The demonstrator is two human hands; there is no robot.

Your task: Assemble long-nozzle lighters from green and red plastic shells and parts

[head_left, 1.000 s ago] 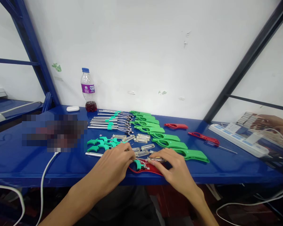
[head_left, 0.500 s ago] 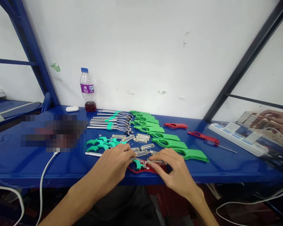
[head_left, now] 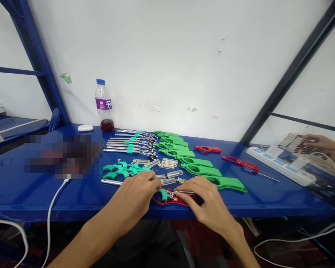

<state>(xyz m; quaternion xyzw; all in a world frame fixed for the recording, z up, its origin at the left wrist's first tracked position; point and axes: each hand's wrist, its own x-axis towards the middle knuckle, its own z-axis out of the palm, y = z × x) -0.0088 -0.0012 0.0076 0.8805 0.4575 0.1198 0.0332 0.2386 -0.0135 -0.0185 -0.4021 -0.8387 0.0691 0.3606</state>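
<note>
Blue table beneath slim red casing, curved teal piece.

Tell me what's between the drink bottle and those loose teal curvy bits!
In the head view, several silver metal rods lie side by side between the drink bottle and the loose teal triggers.

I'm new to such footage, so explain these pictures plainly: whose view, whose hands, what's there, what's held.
No machine here: these are a person's bare left hand and right hand, seen by a camera worn on the head, looking forward and down. On the blue table lie metal rods with wires, green shells, teal pieces and clear cases. The right hand pinches a clear case over a red shell; the left is beside a teal piece, its grip hidden. Far right is another person's hand.
</note>
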